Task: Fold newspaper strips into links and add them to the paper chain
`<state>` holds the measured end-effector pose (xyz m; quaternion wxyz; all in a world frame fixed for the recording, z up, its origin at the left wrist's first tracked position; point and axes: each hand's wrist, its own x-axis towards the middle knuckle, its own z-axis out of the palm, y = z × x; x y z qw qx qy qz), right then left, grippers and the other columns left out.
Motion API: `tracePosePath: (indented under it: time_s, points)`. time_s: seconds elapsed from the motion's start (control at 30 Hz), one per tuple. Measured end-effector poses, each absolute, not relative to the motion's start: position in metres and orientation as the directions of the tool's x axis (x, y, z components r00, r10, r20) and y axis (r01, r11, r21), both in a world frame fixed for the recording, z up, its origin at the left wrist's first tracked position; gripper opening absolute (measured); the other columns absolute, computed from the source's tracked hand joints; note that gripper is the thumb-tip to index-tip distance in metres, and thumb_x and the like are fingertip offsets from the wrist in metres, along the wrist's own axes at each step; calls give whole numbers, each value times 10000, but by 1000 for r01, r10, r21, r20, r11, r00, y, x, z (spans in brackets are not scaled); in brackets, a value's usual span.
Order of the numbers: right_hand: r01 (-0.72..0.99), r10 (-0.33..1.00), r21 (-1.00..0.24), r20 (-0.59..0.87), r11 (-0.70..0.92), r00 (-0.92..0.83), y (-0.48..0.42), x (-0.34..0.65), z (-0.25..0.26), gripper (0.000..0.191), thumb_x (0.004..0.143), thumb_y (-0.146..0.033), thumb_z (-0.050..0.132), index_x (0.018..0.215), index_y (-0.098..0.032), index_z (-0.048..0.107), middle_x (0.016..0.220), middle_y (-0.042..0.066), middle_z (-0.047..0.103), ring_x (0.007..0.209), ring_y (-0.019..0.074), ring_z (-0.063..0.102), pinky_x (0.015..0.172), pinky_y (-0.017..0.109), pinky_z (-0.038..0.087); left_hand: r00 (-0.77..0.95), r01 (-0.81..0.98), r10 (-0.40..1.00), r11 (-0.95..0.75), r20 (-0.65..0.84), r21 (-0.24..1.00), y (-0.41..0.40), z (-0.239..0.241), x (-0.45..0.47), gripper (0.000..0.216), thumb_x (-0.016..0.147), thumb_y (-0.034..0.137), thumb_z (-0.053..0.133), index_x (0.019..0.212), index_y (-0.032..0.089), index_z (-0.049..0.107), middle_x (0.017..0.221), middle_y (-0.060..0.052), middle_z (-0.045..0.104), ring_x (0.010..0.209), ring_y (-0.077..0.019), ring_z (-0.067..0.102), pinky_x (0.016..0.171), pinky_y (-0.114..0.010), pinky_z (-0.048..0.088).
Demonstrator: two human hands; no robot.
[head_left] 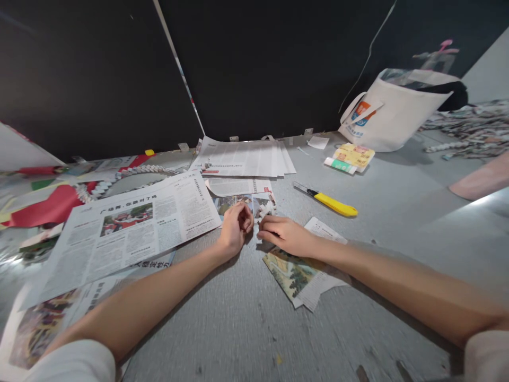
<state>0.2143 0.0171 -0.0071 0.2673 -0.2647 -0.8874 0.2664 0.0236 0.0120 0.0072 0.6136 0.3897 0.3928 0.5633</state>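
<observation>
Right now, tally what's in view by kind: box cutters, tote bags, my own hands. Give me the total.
Yellow-handled box cutter: 1
White tote bag: 1
Your hands, left hand and right hand: 2
Total: 4

Desk (pixel 222 329), grey, marked. Directly on it: newspaper sheets (pixel 135 239), left; printed pages (pixel 242 159), rear; yellow-handled cutter (pixel 330 202), right of centre; cut paper pieces (pixel 298 276), centre; white bag (pixel 405 116), rear right.
</observation>
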Motion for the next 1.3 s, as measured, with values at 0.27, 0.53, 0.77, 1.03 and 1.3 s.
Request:
tracePosePath:
  time_s: [0.27, 0.53, 0.77, 1.03, 1.3]
  points:
    - [360, 648, -601, 369, 713, -666, 14, 214, -10, 273, 1120, -343, 523, 1097, -214, 762, 1345, 117, 684, 1180, 247, 699, 1065, 437, 548, 63, -347, 997, 65, -46, 935, 11, 9, 26, 335, 900, 401, 617, 658, 205, 494, 491, 58, 363, 439, -87, 351, 460, -220, 260]
    - [465, 661, -512, 310, 722, -684, 14, 213, -12, 317, 1120, -362, 516, 1063, -183, 771, 1206, 113, 679, 995, 226, 713, 975, 425, 582, 59, -352, 997, 62, -44, 934, 12, 8, 26, 324, 900, 395, 615, 665, 205, 498, 489, 61, 373, 432, -85, 354, 455, -217, 259]
    - [491, 646, -434, 368, 755, -669, 13, 215, -14, 324, 1116, -373, 516, 1039, -184, 767, 1163, 118, 656, 886, 211, 685, 839, 388, 584, 60, -330, 997, 66, -48, 942, 11, 11, 26, 331, 906, 382, 611, 654, 205, 489, 480, 61, 369, 431, -84, 352, 456, -216, 263]
    - [442, 669, -520, 417, 731, -616, 12, 216, -11, 349, 1126, -360, 485, 929, -200, 724, 997, 83, 625, 889, 210, 653, 849, 376, 573, 80, -302, 995, 75, -53, 950, 12, 6, 25, 350, 907, 421, 634, 668, 206, 496, 482, 63, 363, 442, -86, 355, 443, -200, 273]
    - [198, 602, -617, 560, 762, -569, 6, 221, -5, 283, 1113, -364, 525, 934, -226, 695, 1096, 96, 633, 1004, 222, 634, 930, 400, 570, 232, -92, 971, 72, -49, 993, 5, 12, 29, 239, 918, 437, 667, 937, 202, 629, 631, 53, 494, 515, -95, 430, 486, -216, 334]
